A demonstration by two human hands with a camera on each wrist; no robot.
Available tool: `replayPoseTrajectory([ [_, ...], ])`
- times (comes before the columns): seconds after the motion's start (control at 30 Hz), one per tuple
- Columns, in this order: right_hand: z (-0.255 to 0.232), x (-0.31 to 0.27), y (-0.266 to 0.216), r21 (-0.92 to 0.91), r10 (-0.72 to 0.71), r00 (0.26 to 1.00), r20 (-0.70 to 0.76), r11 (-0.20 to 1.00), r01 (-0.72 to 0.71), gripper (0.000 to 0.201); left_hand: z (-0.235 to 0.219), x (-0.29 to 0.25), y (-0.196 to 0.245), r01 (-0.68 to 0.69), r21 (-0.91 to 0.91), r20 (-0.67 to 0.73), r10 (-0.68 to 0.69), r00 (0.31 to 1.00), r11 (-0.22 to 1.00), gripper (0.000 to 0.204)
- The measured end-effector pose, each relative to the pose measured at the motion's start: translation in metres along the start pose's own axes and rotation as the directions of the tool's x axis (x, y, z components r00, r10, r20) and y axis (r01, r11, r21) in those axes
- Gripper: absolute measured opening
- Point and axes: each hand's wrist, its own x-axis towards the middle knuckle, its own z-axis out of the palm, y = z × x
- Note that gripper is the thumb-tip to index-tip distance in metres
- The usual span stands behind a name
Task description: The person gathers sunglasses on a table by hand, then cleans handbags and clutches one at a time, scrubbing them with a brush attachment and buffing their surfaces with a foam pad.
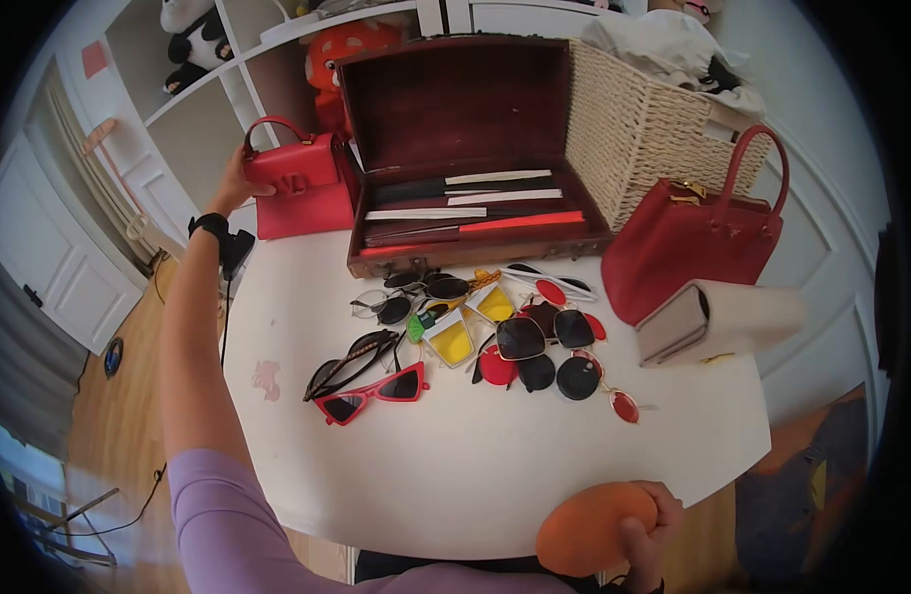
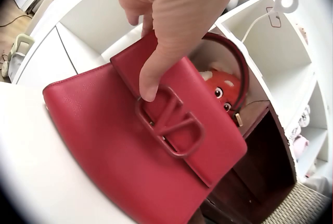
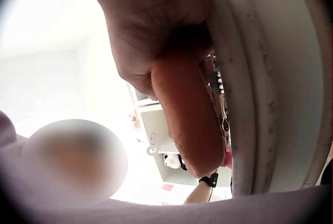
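My left hand (image 1: 239, 183) grips the upper left side of a red handbag (image 1: 305, 210), thumb on the front flap and fingers behind. In the left wrist view the thumb lies beside the V-shaped buckle (image 2: 171, 122); the bag stands upright at the table's far left. Near the front edge, my right hand (image 1: 655, 530) holds a smooth orange oval object (image 1: 584, 530) by its right end, thumb across its near face. The right wrist view shows it as a thick, rounded, soft-looking orange piece (image 3: 187, 114); its kind is not clear.
An open dark-red case (image 1: 460, 109) holding several folded fans (image 1: 523, 223) stands at the back. Several sunglasses (image 1: 520, 339) lie mid-table, red-framed ones (image 1: 384, 391) nearer. To the right are a red tote bag (image 1: 688, 243), a beige bag (image 1: 737, 317) and a woven basket (image 1: 633, 119).
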Motion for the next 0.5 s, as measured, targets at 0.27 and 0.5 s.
replayPoseTrajectory([
  [0.27, -0.005, 0.004, -0.005, -0.019, -0.059, 0.995, 0.079, 0.998, 0.061, 0.041, -0.023, -0.083, 0.067, 0.019, -0.286, -0.062, -0.038, 0.997, 0.958, 0.064],
  [0.5, 0.0, 0.006, -0.005, -0.096, -0.139, 0.988, 0.06, 0.985, 0.144, 0.032, -0.079, -0.172, 0.117, -0.104, 0.148, -0.397, 0.155, 0.904, 0.984, 0.04],
])
